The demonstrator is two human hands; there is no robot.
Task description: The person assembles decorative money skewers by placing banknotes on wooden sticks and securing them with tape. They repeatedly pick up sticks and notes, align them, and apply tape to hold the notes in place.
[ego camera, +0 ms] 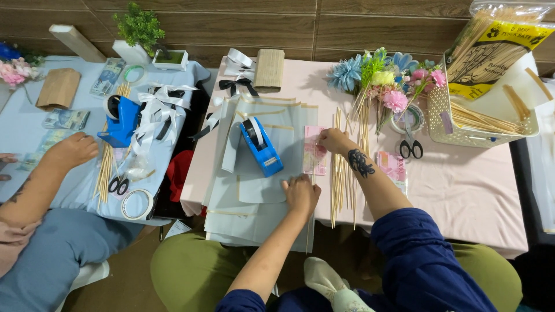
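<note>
My left hand (301, 193) rests with curled fingers on a stack of pale grey wrapping sheets (254, 202) at the near edge of the pink table (462, 190). My right hand (334, 140) pinches the top corner of a pink banknote (314, 157) lying on the sheets. A blue tape dispenser (261, 145) stands on the sheets just left of the banknote. Several thin wooden skewers (341, 173) lie in a row right of my hands, under my right forearm. Another pink banknote (393, 166) lies further right.
Artificial flowers (384, 78) and black-handled scissors (410, 147) lie at the back right, beside a white basket (439, 124) of skewers. Black and white ribbon bows (237, 78) sit at the back. On the left a second person's hand (72, 150) rests on a light blue table (34, 124) with another dispenser, scissors, tape rolls.
</note>
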